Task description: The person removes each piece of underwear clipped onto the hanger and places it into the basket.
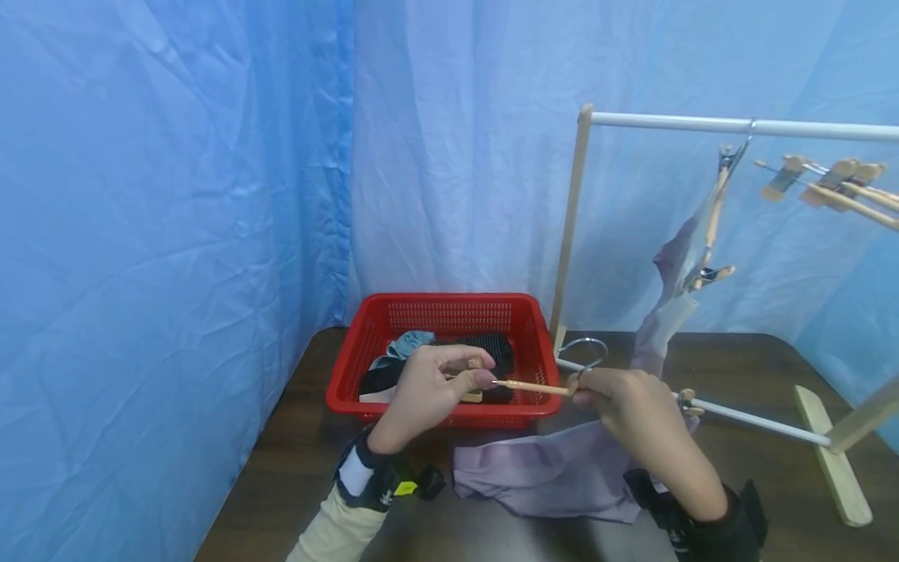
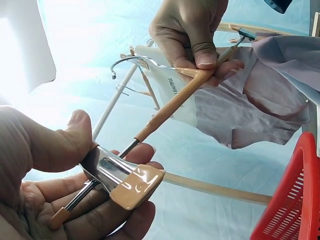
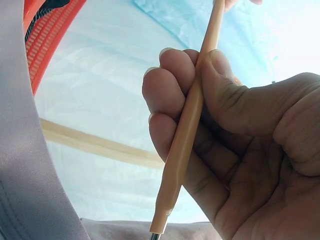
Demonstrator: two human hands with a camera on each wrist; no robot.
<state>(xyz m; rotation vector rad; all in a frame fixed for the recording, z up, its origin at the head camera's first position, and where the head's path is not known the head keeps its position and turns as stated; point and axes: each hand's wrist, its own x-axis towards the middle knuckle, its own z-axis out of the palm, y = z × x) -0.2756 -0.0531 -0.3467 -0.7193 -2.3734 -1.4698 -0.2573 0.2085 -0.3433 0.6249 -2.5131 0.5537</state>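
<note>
A clip hanger [image 1: 530, 386] with a tan-coated bar and a metal hook is held in the air between both hands. My left hand [image 1: 428, 386] pinches the clip [image 2: 137, 185] at its left end, thumb above and fingers underneath. With thumb and curled fingers, my right hand [image 1: 625, 402] grips the bar at its middle, close to the hook [image 2: 135, 58]. Beyond the right hand, the other clip [image 2: 243, 35] appears to bite a lilac garment [image 2: 285, 52]. On the table below the hands lies lilac cloth [image 1: 548, 472], partly hidden by the right arm.
Behind the left hand, a red basket [image 1: 444, 421] contains dark and blue-grey clothes. At the right stands a rack with a white rod [image 1: 674, 122]. From it hang a white-and-lilac garment [image 1: 677, 273] on a clip hanger and several bare clip hangers [image 1: 843, 183].
</note>
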